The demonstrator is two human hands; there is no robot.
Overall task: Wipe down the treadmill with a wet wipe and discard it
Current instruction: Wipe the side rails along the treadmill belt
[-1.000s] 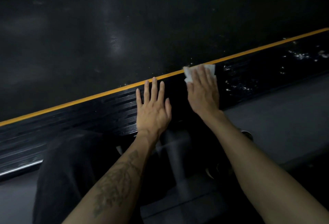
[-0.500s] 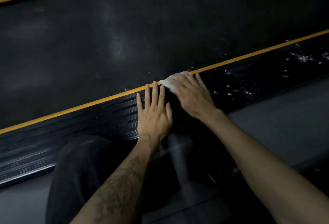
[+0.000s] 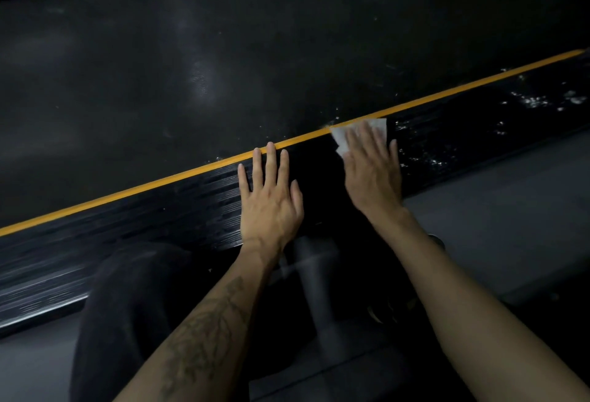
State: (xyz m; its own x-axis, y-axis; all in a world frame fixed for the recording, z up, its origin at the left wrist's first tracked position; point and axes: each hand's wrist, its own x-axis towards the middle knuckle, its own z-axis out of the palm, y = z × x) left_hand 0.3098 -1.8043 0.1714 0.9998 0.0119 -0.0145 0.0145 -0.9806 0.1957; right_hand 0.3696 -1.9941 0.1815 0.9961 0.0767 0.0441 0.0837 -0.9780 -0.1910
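From the head view, your right hand (image 3: 372, 172) lies flat on the ribbed black side rail (image 3: 159, 210) of the treadmill, fingers straight and together, pressing a white wet wipe (image 3: 348, 136) against it. The wipe sits under your fingertips at the far edge of the rail, its far corner touching the orange stripe (image 3: 127, 192) that runs between the rail and the dark running belt (image 3: 223, 66). Only its left and far parts show past your fingers.

Your left hand (image 3: 271, 200) rests palm down on the same rail just left of the right hand, fingers straight and slightly spread, holding nothing; the middle fingertip reaches the orange stripe.

White specks (image 3: 536, 101) dot the rail to the right of the wipe. Nearer you, a dark-clothed knee (image 3: 134, 306) sits low on the left, and a grey floor (image 3: 495, 226) lies to the right.
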